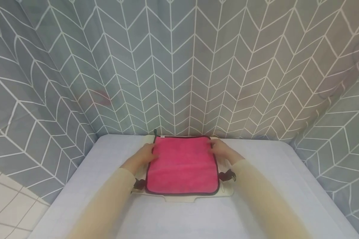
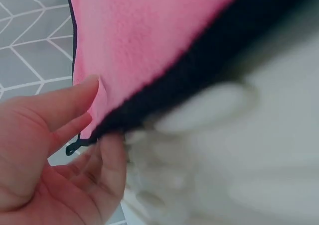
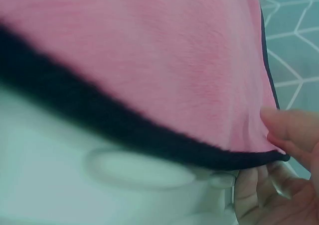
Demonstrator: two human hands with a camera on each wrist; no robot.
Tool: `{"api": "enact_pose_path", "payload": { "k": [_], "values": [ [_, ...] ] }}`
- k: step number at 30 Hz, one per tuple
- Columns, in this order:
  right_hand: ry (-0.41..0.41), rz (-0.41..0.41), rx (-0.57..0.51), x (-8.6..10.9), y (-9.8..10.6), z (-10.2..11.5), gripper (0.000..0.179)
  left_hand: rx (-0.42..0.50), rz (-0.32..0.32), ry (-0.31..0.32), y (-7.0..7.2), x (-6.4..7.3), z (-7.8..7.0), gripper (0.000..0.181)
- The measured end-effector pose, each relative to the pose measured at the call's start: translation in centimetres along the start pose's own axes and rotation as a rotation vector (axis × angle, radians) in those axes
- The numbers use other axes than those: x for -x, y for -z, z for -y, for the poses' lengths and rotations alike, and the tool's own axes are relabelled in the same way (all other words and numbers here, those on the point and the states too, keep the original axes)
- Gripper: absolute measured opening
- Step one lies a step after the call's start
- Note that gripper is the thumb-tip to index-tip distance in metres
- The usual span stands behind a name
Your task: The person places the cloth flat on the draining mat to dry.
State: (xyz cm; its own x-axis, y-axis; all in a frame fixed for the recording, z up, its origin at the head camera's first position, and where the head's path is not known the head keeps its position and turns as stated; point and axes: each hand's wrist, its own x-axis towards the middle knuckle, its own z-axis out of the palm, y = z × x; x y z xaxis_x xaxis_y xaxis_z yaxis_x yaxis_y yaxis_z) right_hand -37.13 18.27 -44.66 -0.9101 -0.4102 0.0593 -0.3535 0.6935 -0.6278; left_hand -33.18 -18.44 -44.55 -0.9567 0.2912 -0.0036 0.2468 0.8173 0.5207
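A pink towel (image 1: 182, 162) with black edging lies spread over a cream-white plastic piece (image 1: 179, 199), covering most of it. At the towel's left side, my left hand (image 1: 144, 154) pinches its edge near the far corner. In the left wrist view the thumb presses on the pink face, fingers beneath, close to a small hanging loop (image 2: 75, 147). My right hand (image 1: 222, 151) pinches the opposite far corner, thumb above and fingers under the black hem (image 3: 234, 159). Rounded slots (image 3: 142, 170) show in the white piece beside the towel. Its middle is hidden under the cloth.
Dark straps (image 1: 227, 175) stick out from both sides of the white piece. All this rests on a white-covered table (image 1: 179, 222). Grey curtains with a white herringbone pattern (image 1: 182, 73) hang behind and at both sides. Pale floor tiles (image 1: 13, 205) show at lower left.
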Motion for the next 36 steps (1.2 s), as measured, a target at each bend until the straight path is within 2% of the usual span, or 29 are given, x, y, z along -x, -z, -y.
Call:
{"api": "enact_pose_path", "payload": {
  "k": [3, 7, 15, 18, 22, 26, 29, 32, 36],
  "values": [
    [-0.026, 0.04, -0.032, 0.6, 0.2, 0.0, 0.054, -0.019, 0.032, -0.011, 0.5, 0.6, -0.1, 0.058],
    [-0.005, 0.071, -0.025, 1.2, 0.3, 0.2, 0.063, 0.001, 0.056, -0.02, 0.7, 1.0, 0.2, 0.057],
    [-0.016, 0.018, -0.041, 1.5, 0.0, 0.2, 0.08, 0.052, 0.03, -0.004, 0.2, 1.6, 0.6, 0.081],
    [-0.028, 0.028, -0.029, 1.5, 0.0, 0.3, 0.079, 0.055, 0.034, 0.004, 0.0, 1.6, 0.6, 0.082],
    [-0.03, 0.056, -0.014, 1.6, 0.1, 0.2, 0.073, 0.048, 0.069, 0.043, -0.2, 1.7, 0.7, 0.081],
    [0.004, 0.057, 0.0, 1.9, 0.3, 0.0, 0.066, 0.046, 0.102, 0.088, 0.0, 2.0, 0.4, 0.083],
    [0.036, 0.049, 0.053, 2.1, 0.4, 0.1, 0.062, -0.018, 0.103, 0.095, 0.2, 2.3, 0.2, 0.085],
    [0.055, 0.045, 0.138, 2.5, 0.5, 0.5, 0.058, -0.13, 0.103, 0.084, 0.4, 2.7, 0.2, 0.087],
    [0.117, 0.07, 0.235, 4.0, 1.0, 1.8, 0.057, -0.226, 0.125, 0.033, 0.8, 3.7, 0.3, 0.089]
  ]
}}
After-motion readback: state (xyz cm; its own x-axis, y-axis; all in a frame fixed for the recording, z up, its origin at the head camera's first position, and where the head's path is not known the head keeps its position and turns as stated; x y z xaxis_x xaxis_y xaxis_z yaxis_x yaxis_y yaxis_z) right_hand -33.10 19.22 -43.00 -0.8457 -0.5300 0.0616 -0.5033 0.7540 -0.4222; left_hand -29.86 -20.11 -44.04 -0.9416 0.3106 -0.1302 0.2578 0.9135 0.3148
